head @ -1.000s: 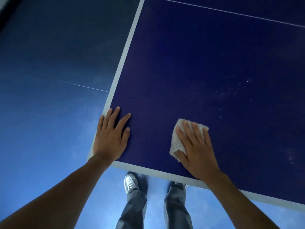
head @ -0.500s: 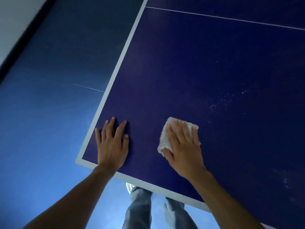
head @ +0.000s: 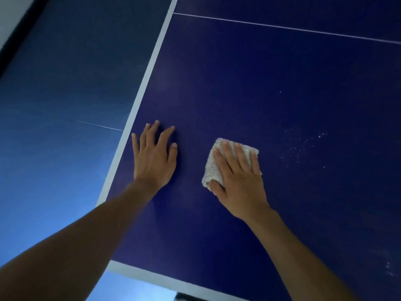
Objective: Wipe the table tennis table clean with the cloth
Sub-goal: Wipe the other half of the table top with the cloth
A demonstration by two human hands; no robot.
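on my feed, far left, one stretch of blue floor (head: 54,148) with a thin pale line across it. next comes the one dark blue desk (head: 238,83), its white border (head: 138,105) running up the left side and along the near edge, and one thin white centre line (head: 282,27) crossing the top.

i count two hands and one cloth. the left hand (head: 154,161) lies flat on the desk just inside the left border, fingers spread and straight, holding nothing. to its right, apart from it, sits the small white cloth (head: 211,170), folded and lying on the desk surface. the right hand (head: 238,179) presses down on it, four fingers straight and slightly fanned across the top, thumb against the cloth's lower corner (i can't tell if the thumb tucks under). further right, one loose scatter of pale specks (head: 303,144) sits near the cloth but clear of it, and one faint smudge (head: 388,270) shows at the far right edge.

against a second ago: both hands and the cloth now sit further in from the near edge, the left wrist no longer over the border. the trouser legs and shoe seen below the desk edge have dropped out of view.
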